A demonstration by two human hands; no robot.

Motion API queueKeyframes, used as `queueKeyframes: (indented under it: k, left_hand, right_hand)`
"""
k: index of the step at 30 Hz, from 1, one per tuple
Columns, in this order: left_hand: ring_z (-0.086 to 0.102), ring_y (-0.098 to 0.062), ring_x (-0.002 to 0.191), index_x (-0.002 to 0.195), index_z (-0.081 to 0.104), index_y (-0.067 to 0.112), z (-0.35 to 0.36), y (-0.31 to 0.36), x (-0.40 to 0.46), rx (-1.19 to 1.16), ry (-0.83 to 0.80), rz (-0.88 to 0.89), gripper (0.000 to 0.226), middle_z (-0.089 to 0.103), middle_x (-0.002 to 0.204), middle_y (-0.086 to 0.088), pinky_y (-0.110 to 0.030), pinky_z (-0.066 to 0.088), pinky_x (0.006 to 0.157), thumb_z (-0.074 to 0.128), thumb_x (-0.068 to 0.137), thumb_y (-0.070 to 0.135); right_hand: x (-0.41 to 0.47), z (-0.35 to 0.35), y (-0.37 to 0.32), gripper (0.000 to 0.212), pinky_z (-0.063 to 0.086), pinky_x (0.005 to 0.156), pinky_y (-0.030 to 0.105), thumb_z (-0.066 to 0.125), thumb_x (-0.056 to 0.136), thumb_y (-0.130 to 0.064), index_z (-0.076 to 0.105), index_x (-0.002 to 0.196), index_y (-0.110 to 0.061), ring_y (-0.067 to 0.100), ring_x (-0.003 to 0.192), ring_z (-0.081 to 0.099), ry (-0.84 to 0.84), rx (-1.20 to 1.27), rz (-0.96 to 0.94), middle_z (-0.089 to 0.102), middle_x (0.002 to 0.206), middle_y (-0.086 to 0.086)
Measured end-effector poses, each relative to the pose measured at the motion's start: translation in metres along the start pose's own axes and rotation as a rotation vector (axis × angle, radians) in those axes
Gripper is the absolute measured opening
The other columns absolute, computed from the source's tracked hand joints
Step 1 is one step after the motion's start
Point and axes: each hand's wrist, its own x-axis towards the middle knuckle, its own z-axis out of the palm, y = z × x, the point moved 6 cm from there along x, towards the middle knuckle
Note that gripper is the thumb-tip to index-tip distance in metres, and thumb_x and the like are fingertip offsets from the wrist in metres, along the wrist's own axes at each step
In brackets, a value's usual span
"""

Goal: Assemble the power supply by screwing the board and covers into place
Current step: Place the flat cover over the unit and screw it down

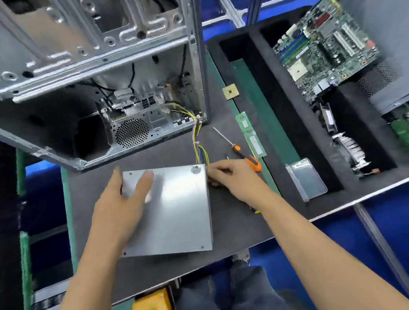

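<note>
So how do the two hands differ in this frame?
The left hand lies spread with fingers straight on the metal cover. The right hand is curled at the cover's right edge beside the wires, seemingly pinching something too small to identify. Both are bare and touch the power supply, not the screwdriver.

You have a power supply cover (176, 211) of smooth, brushed sheet metal with a soft sheen. Worktop (229, 222): matt dark mat. Computer case (78, 54): bare stamped metal. Screwdriver (244, 155): glossy orange-and-black plastic handle, bright metal shaft.
</note>
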Motion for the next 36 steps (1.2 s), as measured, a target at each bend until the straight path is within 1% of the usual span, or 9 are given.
queueKeyframes:
  k: [2, 4, 6, 9, 15, 22, 29, 32, 36]
  left_hand:
    - [0.030, -0.031, 0.145, 0.159, 0.006, 0.034, 0.008, 0.015, -0.013, 0.221, 0.077, 0.023, 0.134, 0.031, 0.161, 0.004, -0.052, 0.034, 0.108, 0.045, 0.051, 0.104]
    - [0.019, -0.038, 0.147, 0.156, -0.012, 0.032, 0.028, 0.026, -0.025, 0.413, 0.078, 0.019, 0.158, 0.011, 0.166, -0.004, -0.063, 0.030, 0.108, 0.029, 0.026, 0.112]
    - [0.011, -0.041, 0.147, 0.152, -0.023, 0.032, 0.046, 0.030, -0.030, 0.583, 0.033, -0.026, 0.166, -0.007, 0.166, -0.006, -0.065, 0.029, 0.107, 0.024, 0.016, 0.113]
    - [0.009, -0.043, 0.145, 0.148, -0.029, 0.038, 0.056, 0.031, -0.026, 0.700, 0.064, -0.009, 0.158, -0.022, 0.162, 0.000, -0.067, 0.029, 0.104, 0.045, 0.026, 0.106]
    - [0.023, -0.041, 0.136, 0.150, -0.001, 0.046, 0.058, 0.032, -0.029, 0.657, 0.202, 0.084, 0.135, 0.004, 0.151, 0.009, -0.064, 0.030, 0.102, 0.051, 0.031, 0.086]
    - [0.022, -0.037, 0.138, 0.151, 0.012, 0.044, 0.055, 0.036, -0.035, 0.561, 0.251, 0.159, 0.127, 0.013, 0.150, 0.001, -0.064, 0.027, 0.105, 0.063, 0.039, 0.075]
    - [0.023, -0.035, 0.138, 0.151, 0.020, 0.044, 0.051, 0.035, -0.038, 0.511, 0.283, 0.187, 0.122, 0.017, 0.148, 0.000, -0.062, 0.027, 0.106, 0.066, 0.041, 0.072]
    - [0.024, -0.034, 0.136, 0.150, 0.022, 0.044, 0.052, 0.036, -0.040, 0.513, 0.286, 0.208, 0.121, 0.019, 0.147, -0.001, -0.061, 0.028, 0.104, 0.062, 0.039, 0.074]
    - [0.024, -0.033, 0.135, 0.149, 0.025, 0.044, 0.052, 0.035, -0.042, 0.504, 0.293, 0.226, 0.119, 0.021, 0.146, -0.002, -0.061, 0.029, 0.103, 0.056, 0.038, 0.076]
  right_hand:
    - [0.003, 0.000, 0.004, 0.013, 0.057, 0.088, 0.034, 0.064, 0.094, -0.009, 0.074, 0.102, -0.006, 0.023, 0.089, 0.071, -0.034, 0.057, 0.011, 0.075, 0.097, 0.012]
    - [0.009, -0.001, 0.002, 0.012, 0.059, 0.084, 0.031, 0.063, 0.093, -0.004, 0.073, 0.095, -0.011, 0.021, 0.086, 0.070, -0.095, 0.117, 0.030, 0.074, 0.088, 0.009]
    - [0.014, 0.000, -0.001, 0.018, 0.060, 0.079, 0.028, 0.063, 0.093, -0.001, 0.072, 0.089, -0.016, 0.015, 0.080, 0.069, -0.170, 0.117, 0.036, 0.072, 0.079, 0.003]
    - [0.022, -0.004, -0.003, 0.014, 0.060, 0.080, 0.032, 0.062, 0.093, -0.001, 0.071, 0.091, -0.012, 0.015, 0.075, 0.070, -0.202, 0.026, 0.024, 0.071, 0.075, 0.005]
    - [0.027, -0.006, -0.004, 0.011, 0.060, 0.074, 0.029, 0.065, 0.090, -0.006, 0.074, 0.089, -0.011, 0.010, 0.067, 0.065, -0.177, -0.053, -0.039, 0.072, 0.071, 0.003]
    - [0.028, -0.004, -0.008, 0.012, 0.057, 0.068, 0.020, 0.061, 0.093, -0.002, 0.073, 0.095, -0.003, 0.006, 0.069, 0.065, -0.260, 0.005, 0.037, 0.068, 0.072, 0.003]
    - [0.024, -0.004, -0.015, 0.010, 0.059, 0.078, 0.026, 0.061, 0.097, -0.013, 0.070, 0.098, -0.008, 0.010, 0.074, 0.068, -0.269, 0.072, 0.088, 0.068, 0.079, 0.002]
    - [0.024, -0.002, -0.017, 0.019, 0.057, 0.075, 0.027, 0.060, 0.097, -0.016, 0.070, 0.092, -0.001, 0.005, 0.069, 0.065, -0.314, -0.069, 0.034, 0.066, 0.075, 0.001]
    - [0.028, -0.001, -0.017, 0.015, 0.059, 0.072, 0.023, 0.063, 0.096, -0.015, 0.071, 0.087, -0.006, 0.004, 0.067, 0.066, -0.319, -0.064, 0.062, 0.066, 0.069, -0.002]
